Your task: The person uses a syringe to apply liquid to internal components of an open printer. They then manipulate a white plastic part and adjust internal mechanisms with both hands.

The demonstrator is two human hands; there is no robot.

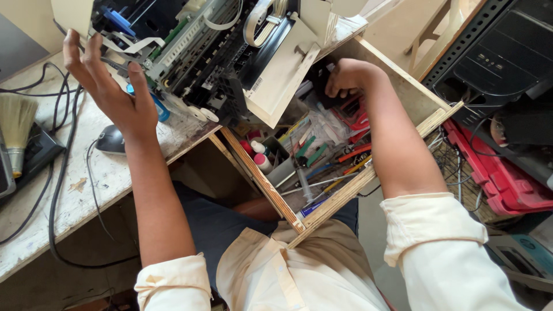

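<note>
**Both hands engaged: opened printer and tool drawer**

The left hand [109, 86] is lying open, fingers spread, against the side of the opened printer [213, 52] sitting on the surface [75, 190]. The right hand [348, 78] is curling closed on a dark object [325, 86], hard to make out, inside the wooden drawer [322, 204]. Two small white bottles with red caps [257, 154] are standing in the drawer. A white barcode label [256, 85] is showing on the printer's panel. One mouse [110, 139] is lying nearby; the printer's top is cut off.
</note>
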